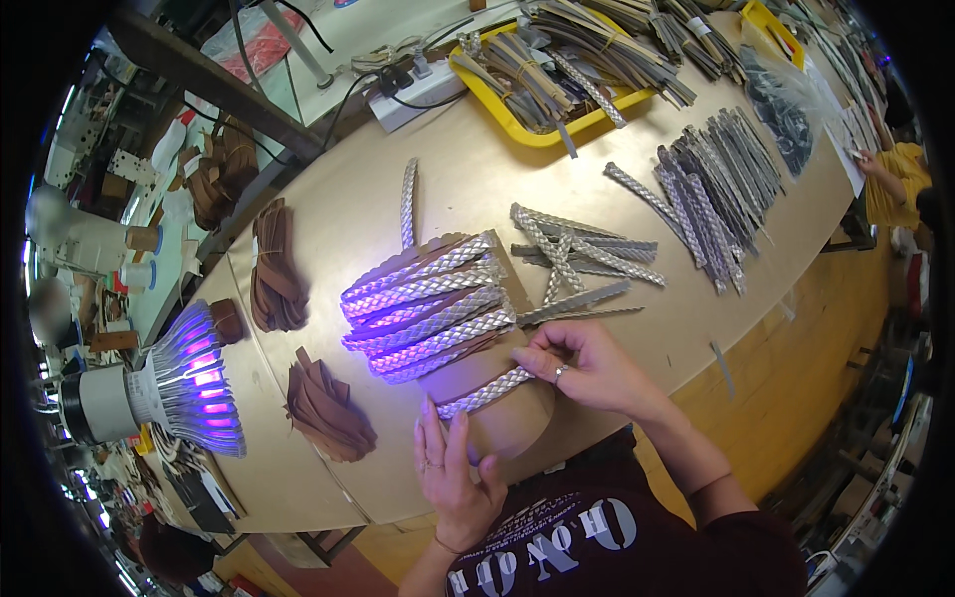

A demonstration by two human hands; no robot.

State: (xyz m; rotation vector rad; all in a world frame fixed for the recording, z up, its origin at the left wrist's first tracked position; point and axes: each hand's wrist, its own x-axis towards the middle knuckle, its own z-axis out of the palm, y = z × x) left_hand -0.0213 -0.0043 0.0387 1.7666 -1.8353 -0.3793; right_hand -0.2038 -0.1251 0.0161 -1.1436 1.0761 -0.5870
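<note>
A silver braided strap (484, 391) lies across the bare near end of a brown cardboard form (512, 423). My right hand (587, 368) pinches the strap's right end between thumb and fingers, a ring showing on one finger. At the strap's left end, the fingertips of my left hand (453, 473) rest along the edge of the form, fingers stretched and thumb apart. Farther up the form, several silver braided straps (428, 308) lie side by side over brown strips, lit purple.
A lamp with purple-lit fins (199, 383) stands at left. Brown strip bundles (277, 264) lie beside the form. Loose braided straps (572, 254) and a row of grey strips (721, 189) lie to the right. A yellow tray (542, 137) and a white power strip (418, 95) are behind.
</note>
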